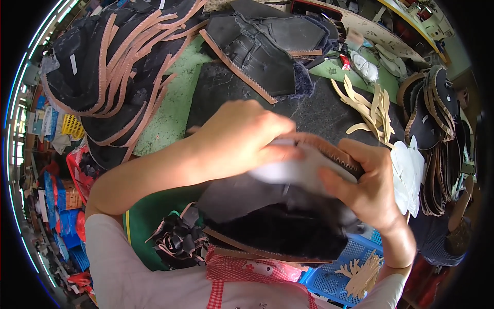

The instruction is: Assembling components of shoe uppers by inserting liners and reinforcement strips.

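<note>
A black boot upper [278,208] with a brown, zigzag-stitched edge is held up in front of me, its lower part hanging over my lap. My right hand [375,188] grips its stitched top edge, thumb on the near side and fingers behind. A smooth white piece [280,169], blurred by motion, lies against the upper between my hands. My left hand [247,135] reaches across with its fingers closed on that white piece near the edge; the fingertips are smeared. Beyond the hands, more black uppers [257,51] rest on a dark slab [329,105].
Piled uppers [72,85] cover the left of the green table [172,116]. At right are cream strips [378,110], white pieces [407,172] and stacked uppers [437,113]. Below are black scraps [177,239] and a blue basket [321,278] holding cream pieces [365,273].
</note>
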The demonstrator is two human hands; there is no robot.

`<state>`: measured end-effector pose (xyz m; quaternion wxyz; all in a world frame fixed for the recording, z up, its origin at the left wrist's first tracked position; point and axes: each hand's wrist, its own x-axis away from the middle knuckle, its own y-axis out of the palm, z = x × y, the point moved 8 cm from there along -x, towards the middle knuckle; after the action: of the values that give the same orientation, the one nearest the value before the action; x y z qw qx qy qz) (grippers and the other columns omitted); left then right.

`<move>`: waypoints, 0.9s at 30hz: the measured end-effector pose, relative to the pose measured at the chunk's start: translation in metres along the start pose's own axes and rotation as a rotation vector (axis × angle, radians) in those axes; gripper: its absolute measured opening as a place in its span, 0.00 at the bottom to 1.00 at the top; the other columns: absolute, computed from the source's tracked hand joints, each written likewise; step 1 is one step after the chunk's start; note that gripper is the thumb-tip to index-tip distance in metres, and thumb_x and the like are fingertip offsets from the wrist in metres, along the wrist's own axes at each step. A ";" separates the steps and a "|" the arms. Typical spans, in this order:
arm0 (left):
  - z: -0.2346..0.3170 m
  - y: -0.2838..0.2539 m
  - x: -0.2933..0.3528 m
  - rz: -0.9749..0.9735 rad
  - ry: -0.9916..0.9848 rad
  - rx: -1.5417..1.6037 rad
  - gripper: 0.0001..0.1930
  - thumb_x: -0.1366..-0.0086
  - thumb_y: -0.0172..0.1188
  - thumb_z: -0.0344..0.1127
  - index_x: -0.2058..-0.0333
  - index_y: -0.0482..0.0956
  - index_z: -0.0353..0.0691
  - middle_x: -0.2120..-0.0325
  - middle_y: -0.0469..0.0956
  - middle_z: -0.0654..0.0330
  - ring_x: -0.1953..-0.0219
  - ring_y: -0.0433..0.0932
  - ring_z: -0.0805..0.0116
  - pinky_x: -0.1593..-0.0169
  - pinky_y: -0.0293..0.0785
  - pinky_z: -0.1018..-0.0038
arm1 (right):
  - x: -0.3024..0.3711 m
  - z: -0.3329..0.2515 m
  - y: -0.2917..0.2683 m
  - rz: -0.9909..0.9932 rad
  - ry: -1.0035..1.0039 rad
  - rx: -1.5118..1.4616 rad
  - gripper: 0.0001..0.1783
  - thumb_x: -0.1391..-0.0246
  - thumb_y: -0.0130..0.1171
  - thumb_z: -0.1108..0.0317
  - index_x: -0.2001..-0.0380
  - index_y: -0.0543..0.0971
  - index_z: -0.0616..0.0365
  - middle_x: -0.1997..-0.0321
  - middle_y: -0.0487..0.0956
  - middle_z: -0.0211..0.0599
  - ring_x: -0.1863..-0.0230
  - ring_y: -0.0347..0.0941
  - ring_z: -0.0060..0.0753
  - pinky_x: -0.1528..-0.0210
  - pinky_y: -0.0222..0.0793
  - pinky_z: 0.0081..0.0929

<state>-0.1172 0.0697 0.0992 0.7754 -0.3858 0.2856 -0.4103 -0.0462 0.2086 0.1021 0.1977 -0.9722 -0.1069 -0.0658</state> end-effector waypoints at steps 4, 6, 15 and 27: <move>-0.004 -0.005 -0.014 -0.028 0.007 0.040 0.13 0.37 0.67 0.41 0.69 0.82 0.35 0.83 0.75 0.49 0.83 0.75 0.52 0.77 0.68 0.66 | 0.002 -0.007 -0.025 0.325 -0.194 0.465 0.10 0.55 0.68 0.72 0.72 0.76 0.63 0.80 0.74 0.45 0.81 0.68 0.42 0.74 0.66 0.31; -0.007 0.000 -0.013 -0.160 -0.004 0.224 0.13 0.37 0.66 0.41 0.68 0.82 0.34 0.84 0.75 0.48 0.82 0.75 0.51 0.77 0.68 0.65 | -0.002 -0.007 -0.030 0.290 -0.224 0.456 0.11 0.55 0.69 0.72 0.70 0.77 0.63 0.78 0.76 0.46 0.77 0.73 0.44 0.72 0.68 0.33; 0.036 -0.020 -0.013 0.178 -0.004 -0.163 0.10 0.35 0.63 0.37 0.59 0.80 0.39 0.77 0.79 0.51 0.78 0.80 0.53 0.76 0.74 0.63 | 0.008 -0.049 -0.039 0.568 -0.655 0.815 0.13 0.59 0.69 0.73 0.65 0.83 0.54 0.67 0.83 0.33 0.70 0.77 0.39 0.67 0.70 0.32; 0.041 -0.052 0.025 0.826 0.335 -0.353 0.21 0.41 0.64 0.26 0.48 0.82 0.43 0.59 0.85 0.59 0.61 0.86 0.62 0.63 0.83 0.73 | 0.064 0.002 0.009 0.375 -0.804 0.607 0.13 0.57 0.68 0.70 0.65 0.80 0.51 0.65 0.78 0.29 0.63 0.76 0.33 0.59 0.71 0.35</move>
<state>-0.0956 0.0444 0.1619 0.7397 -0.2945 0.6011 -0.0698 0.0185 0.2134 0.1077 0.4217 -0.8222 -0.0130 0.3821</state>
